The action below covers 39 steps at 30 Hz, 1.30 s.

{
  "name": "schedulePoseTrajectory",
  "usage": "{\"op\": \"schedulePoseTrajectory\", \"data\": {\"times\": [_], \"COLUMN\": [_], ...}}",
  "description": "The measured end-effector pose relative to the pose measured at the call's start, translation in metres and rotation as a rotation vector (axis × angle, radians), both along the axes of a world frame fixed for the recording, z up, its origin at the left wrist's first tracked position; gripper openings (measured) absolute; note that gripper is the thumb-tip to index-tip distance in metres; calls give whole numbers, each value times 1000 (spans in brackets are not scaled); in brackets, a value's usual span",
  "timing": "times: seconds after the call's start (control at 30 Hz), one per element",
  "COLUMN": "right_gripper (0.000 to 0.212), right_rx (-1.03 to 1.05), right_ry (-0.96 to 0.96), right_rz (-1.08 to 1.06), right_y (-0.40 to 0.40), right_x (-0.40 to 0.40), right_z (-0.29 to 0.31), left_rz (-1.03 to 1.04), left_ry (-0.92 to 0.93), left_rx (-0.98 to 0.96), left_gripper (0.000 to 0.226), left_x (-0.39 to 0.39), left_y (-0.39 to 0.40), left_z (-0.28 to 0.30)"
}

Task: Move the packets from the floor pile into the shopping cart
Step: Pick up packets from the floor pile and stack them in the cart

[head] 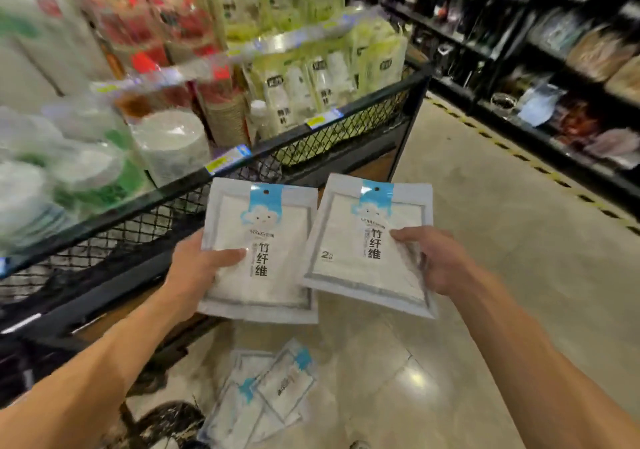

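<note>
left arm: bare forearm reaches forward and up from the lower left corner.
left hand [197,268]: raised, thumb laid across the front of a packet [259,258], fingers hidden behind it.
right arm: bare forearm comes in from the lower right corner.
right hand [440,261]: raised level with the left, thumb on the face of a second packet [367,251], fingers curled behind its edge.
spacing: hands apart, not touching.

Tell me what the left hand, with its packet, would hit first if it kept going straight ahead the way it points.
Probably the black mesh wall of the shopping cart. The left hand holds its packet pointing up and forward, with the packet's top edge just short of that wall. Depth is unclear, so it might clear the rim.
</note>
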State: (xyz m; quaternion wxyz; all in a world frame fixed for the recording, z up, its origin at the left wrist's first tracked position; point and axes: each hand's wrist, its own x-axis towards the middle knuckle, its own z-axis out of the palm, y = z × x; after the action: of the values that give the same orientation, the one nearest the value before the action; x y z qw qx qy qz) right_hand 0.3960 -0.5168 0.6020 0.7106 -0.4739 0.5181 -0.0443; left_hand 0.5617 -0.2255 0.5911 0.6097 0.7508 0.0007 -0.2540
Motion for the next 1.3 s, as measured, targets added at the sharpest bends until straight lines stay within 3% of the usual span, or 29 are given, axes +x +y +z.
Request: {"op": "schedulePoseTrajectory", "data": {"times": [0.17, 0.23, 0.43, 0.57, 0.67, 0.9, 1.17, 1.3], "right_gripper": [11, 19, 26, 18, 24, 37, 26, 30], "right_rx": [-97, -163, -224, -245, -194, -264, -258, -257], "right_ry": [-101, -113, -166, -207, -245, -301, -355, -366], "right_rz": [149, 220, 437, 603, 723, 806, 866, 957], "right_y": [17, 28, 87, 147, 198, 310, 450, 517], "right_x": [12, 21, 51, 75, 79, 51, 22, 20], "right_z": [142, 187, 269, 285, 289, 296, 310, 294], "left_rz": [68, 110, 333, 507, 580, 689, 801, 870], "left_ry": [-50, -79, -143, -170, -192, -183, -144, -128], "left_rx": [-45, -64, -128, -146, -140, -142, -164, -158], "left_gripper": [33, 33, 33, 35, 52, 37, 41, 42], "left_x": [-12, -18, -52, -79, -101, -160, -231, -261], "left_y": [29, 46, 120, 194, 256, 373, 503, 560], "left_z": [122, 161, 240, 266, 277, 277, 270, 264]}}
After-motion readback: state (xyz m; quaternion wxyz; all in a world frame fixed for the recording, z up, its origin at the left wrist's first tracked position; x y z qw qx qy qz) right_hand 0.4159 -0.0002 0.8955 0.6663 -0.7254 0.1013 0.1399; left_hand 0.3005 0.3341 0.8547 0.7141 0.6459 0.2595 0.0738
